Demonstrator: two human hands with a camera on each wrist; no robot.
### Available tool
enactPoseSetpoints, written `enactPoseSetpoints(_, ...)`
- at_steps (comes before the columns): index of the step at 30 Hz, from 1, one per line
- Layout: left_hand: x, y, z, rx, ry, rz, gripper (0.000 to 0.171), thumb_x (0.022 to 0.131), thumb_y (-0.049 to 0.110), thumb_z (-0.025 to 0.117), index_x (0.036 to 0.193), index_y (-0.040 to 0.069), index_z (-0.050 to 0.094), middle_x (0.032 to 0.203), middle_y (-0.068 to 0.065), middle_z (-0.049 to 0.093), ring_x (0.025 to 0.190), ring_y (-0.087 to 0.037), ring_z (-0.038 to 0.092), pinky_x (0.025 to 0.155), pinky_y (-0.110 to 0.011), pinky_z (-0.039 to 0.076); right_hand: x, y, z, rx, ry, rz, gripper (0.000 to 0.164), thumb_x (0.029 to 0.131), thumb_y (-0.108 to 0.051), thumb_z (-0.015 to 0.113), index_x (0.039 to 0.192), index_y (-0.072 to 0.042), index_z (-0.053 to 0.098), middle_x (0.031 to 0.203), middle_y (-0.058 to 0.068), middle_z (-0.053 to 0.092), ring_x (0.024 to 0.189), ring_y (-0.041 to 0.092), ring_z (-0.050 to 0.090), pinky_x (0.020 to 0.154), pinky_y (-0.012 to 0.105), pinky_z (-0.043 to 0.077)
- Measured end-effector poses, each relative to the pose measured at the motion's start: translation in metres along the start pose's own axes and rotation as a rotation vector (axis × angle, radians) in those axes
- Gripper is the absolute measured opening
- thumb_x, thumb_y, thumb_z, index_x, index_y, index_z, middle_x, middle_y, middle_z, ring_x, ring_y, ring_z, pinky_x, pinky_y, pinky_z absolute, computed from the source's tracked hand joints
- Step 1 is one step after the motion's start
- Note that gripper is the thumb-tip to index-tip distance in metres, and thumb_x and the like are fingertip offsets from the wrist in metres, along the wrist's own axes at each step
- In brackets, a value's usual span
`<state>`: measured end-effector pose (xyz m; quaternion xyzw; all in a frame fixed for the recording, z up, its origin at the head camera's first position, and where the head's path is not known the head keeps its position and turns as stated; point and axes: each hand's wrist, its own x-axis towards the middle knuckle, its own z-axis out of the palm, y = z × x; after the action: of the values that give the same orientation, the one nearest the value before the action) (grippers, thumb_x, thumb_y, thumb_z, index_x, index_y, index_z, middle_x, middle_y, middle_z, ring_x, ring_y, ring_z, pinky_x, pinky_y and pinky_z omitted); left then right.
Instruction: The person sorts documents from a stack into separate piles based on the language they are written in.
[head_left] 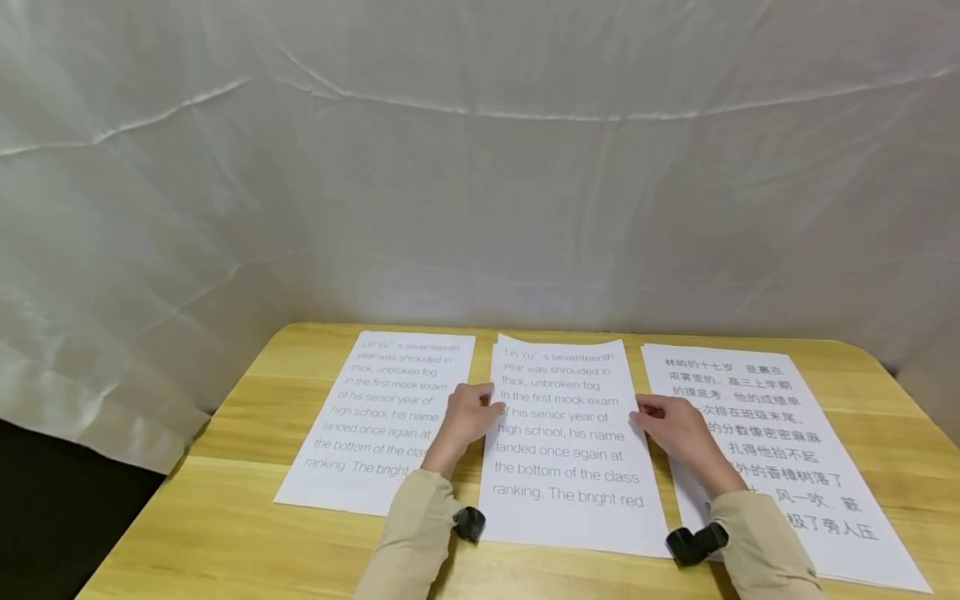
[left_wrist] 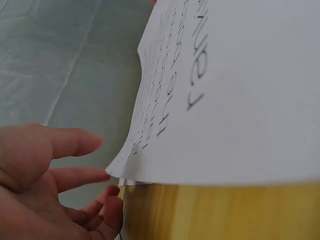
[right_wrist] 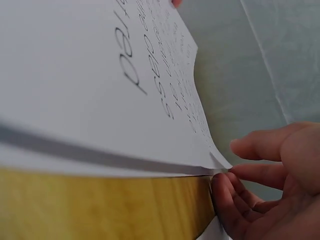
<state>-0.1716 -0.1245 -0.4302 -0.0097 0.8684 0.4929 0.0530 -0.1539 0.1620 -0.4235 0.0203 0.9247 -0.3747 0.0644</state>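
A white sheet printed in English [head_left: 562, 529] lies between the two hands, its far edge curling up. On its left side is my left hand [head_left: 465, 417], index fingertip at the paper's edge and thumb [left_wrist: 82, 142] held apart above it. My right hand [head_left: 678, 429] touches the opposite edge with its index finger [right_wrist: 260, 174]; a gap separates that thumb from the paper. The remaining fingers of both hands bend loosely. In the right wrist view, a lower paper layer [right_wrist: 75, 167] shows beneath the top sheet.
Another English-printed sheet [head_left: 345, 492] lies to the left, partly behind the left hand. To the right lies a sheet with Chinese characters [head_left: 877, 562], partly covered by the right hand and forearm. The wooden table [head_left: 217, 533] meets a pale cloth backdrop [head_left: 480, 208].
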Motion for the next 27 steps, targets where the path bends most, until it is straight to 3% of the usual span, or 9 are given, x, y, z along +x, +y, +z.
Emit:
enactPoseSetpoints(4,0.000,0.000,0.000,0.006,0.011,-0.023,0.043,0.091,0.008,0.064,0.132,-0.001,0.057,0.115,-0.017,0.060,0.100,-0.025,0.054,0.082,-0.034,0.048,0.000,-0.001,-0.001,0.007,0.016,-0.020,0.049,0.093,-0.015,0.060,0.134,0.010,0.050,0.117,0.025,0.060,0.104,0.035,0.055,0.085,0.044,0.048)
enactPoseSetpoints(10,0.003,-0.002,-0.003,-0.013,0.005,-0.022,0.046,0.087,-0.002,0.064,0.132,0.000,0.057,0.099,-0.011,0.061,0.091,-0.022,0.057,0.076,-0.032,0.052,-0.001,-0.001,-0.002,0.050,0.015,-0.037,0.051,0.088,-0.004,0.063,0.135,0.010,0.048,0.106,0.019,0.061,0.089,0.027,0.058,0.068,0.030,0.051)
enactPoseSetpoints(15,0.007,-0.010,-0.013,-0.156,-0.030,-0.057,0.048,0.086,-0.010,0.061,0.133,-0.002,0.056,0.093,-0.010,0.059,0.081,-0.018,0.057,0.071,-0.027,0.054,0.000,-0.001,-0.006,0.193,-0.032,0.019,0.054,0.090,-0.004,0.063,0.138,0.010,0.044,0.112,0.021,0.058,0.087,0.022,0.060,0.069,0.027,0.054)
enactPoseSetpoints(22,0.009,-0.015,-0.027,-0.447,-0.104,-0.086,0.046,0.087,-0.011,0.060,0.133,-0.006,0.054,0.100,-0.014,0.056,0.086,-0.020,0.059,0.081,-0.033,0.054,0.000,-0.001,-0.016,0.403,-0.065,0.074,0.058,0.093,-0.010,0.063,0.144,0.005,0.039,0.122,0.020,0.055,0.085,0.012,0.060,0.070,0.024,0.054)
enactPoseSetpoints(27,0.008,-0.013,-0.035,-0.490,-0.111,-0.069,0.047,0.087,-0.012,0.060,0.133,-0.006,0.053,0.103,-0.016,0.058,0.088,-0.020,0.059,0.082,-0.032,0.054,-0.001,-0.004,-0.019,0.477,-0.074,0.074,0.060,0.093,-0.010,0.064,0.146,0.002,0.037,0.118,0.017,0.056,0.082,0.010,0.059,0.068,0.024,0.052)
